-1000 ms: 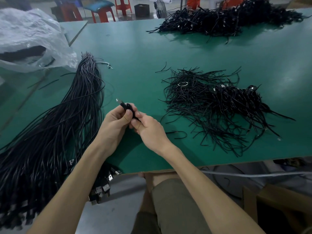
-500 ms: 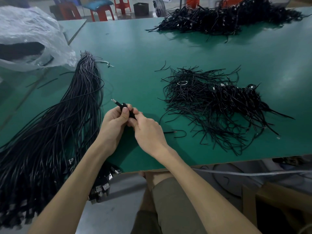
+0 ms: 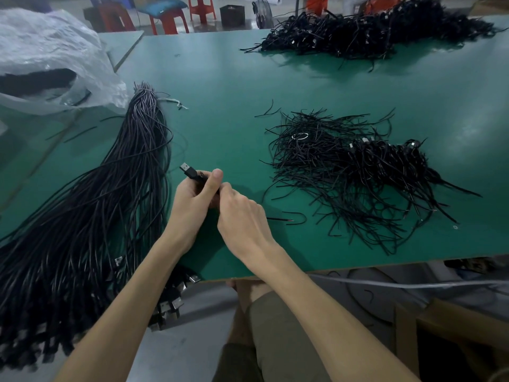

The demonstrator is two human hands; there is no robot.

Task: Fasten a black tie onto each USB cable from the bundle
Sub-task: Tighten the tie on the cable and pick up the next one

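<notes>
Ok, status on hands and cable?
Left hand grips cable, plug sticking out. Right hand pinches it too; tie hidden. Nothing blocks the hands.

The one view comes from the person's head at the near edge of the green table [image 3: 303,78], facing forward and down. The left hand [image 3: 192,201] and right hand [image 3: 243,216], together on a USB cable [image 3: 188,170], sit closest, mid-frame. The wide lens takes in the cable bundle [image 3: 96,216] at left, the ties [image 3: 344,172] at right, stools [image 3: 168,19] far off, and the person's lap at the bottom.
</notes>
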